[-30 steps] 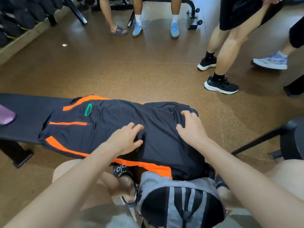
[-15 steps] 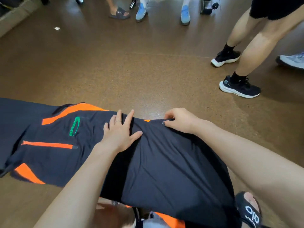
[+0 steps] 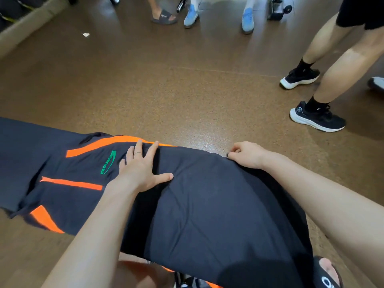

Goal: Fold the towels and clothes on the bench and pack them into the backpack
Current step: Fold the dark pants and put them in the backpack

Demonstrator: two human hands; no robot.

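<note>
From the head view, dark shorts point(image 3: 207, 204) with orange stripes lie spread across the surface point(image 3: 18, 146). The left hand point(image 3: 141, 169) rests flat on the shorts, its grip apart with fingers straight, beside a green logo point(image 3: 108, 165). The right hand point(image 3: 245, 154) pinches the far edge of the shorts, its grip clamped on the cloth. People's legs and shoes point(image 3: 315, 119) stand on the brown floor point(image 3: 166, 80) beyond.

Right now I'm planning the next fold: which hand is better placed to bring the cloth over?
Right hand: it already pinches the far edge of the dark orange-striped garment. The left hand lies flat on it, suited to anchoring.
</note>
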